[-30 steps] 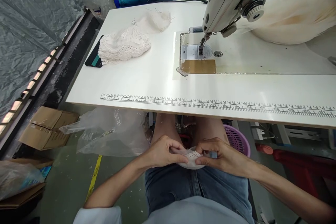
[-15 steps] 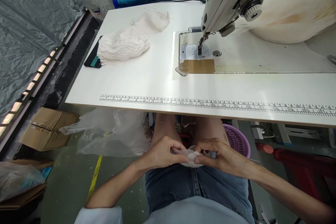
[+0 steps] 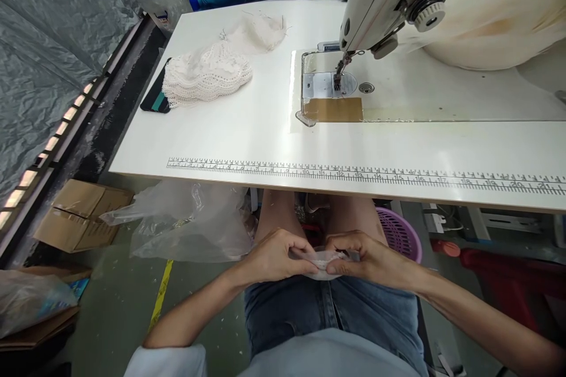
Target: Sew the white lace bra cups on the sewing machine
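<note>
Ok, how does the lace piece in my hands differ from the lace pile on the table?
The lace piece is one small bit, pinched between left hand and right hand over the lap; the lace pile is many stacked layers, untouched on the table. The lace piece is mostly covered; the lace pile shows its scalloped edges. Both are white.

1. Ruler scale [image 3: 354, 172], printed along the front edge of the white sewing table [image 3: 247, 123]: numerals rise rightward, legible from 10 to 21.
2. Numerals at the scale's left end: too small to read.
</note>
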Tool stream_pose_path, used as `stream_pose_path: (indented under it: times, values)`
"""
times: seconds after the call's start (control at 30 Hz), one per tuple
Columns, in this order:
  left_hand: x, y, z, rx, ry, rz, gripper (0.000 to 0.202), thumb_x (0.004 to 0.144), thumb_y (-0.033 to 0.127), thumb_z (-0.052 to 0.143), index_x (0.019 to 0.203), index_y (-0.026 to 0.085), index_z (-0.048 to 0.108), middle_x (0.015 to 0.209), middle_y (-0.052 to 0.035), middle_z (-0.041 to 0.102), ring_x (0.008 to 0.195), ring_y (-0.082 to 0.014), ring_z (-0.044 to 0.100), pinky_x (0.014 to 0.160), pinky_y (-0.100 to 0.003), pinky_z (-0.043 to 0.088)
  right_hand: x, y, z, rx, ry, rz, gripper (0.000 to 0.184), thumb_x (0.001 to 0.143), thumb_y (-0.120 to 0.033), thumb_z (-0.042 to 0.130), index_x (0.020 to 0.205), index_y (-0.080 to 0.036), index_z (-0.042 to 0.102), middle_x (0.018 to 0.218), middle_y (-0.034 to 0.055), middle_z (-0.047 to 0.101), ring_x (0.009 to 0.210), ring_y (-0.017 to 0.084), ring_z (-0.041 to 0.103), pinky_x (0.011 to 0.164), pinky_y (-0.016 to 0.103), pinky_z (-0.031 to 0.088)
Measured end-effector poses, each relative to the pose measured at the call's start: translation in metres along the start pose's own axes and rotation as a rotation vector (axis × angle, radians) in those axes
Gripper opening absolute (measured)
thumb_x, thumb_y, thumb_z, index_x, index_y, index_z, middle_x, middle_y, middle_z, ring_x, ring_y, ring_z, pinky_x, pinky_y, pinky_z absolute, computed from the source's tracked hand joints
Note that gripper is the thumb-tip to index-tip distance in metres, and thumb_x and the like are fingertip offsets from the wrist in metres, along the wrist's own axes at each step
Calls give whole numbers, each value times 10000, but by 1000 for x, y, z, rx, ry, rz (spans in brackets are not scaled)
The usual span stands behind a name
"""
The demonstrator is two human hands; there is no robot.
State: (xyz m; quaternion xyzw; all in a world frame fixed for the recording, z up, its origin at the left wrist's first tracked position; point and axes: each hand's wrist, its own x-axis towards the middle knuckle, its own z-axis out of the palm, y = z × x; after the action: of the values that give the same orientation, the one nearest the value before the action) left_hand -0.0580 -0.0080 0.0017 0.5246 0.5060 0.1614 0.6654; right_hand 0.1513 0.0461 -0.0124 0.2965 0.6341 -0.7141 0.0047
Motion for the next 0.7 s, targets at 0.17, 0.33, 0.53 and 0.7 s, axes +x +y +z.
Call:
stream_pose_path:
  times: [0.17, 0.33, 0.53, 0.7]
  values:
    - [-4, -2, -4, -30, 0, -36, 202, 720, 271, 678, 834, 110, 724, 774, -45, 698, 704, -145, 604, 634, -191, 422, 0, 5, -2, -7, 36, -10, 375, 801, -522, 583, 768, -152, 636, 714, 7, 573, 685, 145, 501, 607, 251, 370]
    - [-8, -7, -9, -59, 13, -54, 208, 706, 260, 703, 838, 101, 726, 760, -59, 698, 699, -139, 599, 639, -191, 434, -6, 10, -5, 12, 40, 6, 358, 795, -503, 602, 788, -148, 644, 772, 28, 603, 747, 171, 548, 657, 265, 404]
    - [-8, -2, -8, -149, -26, 9, 190, 697, 231, 717, 833, 99, 723, 773, -54, 698, 723, -131, 608, 671, -185, 457, -7, 8, -6, 49, -14, 7, 307, 797, -443, 630, 844, -140, 651, 786, 36, 607, 730, 164, 551, 636, 259, 404]
    - [-8, -1, -7, -147, -30, 10, 196, 705, 225, 711, 855, 100, 719, 776, -42, 688, 704, -120, 588, 640, -175, 438, -1, 4, -2, 51, -54, -4, 318, 794, -447, 631, 821, -131, 657, 755, 33, 589, 706, 158, 536, 616, 258, 391]
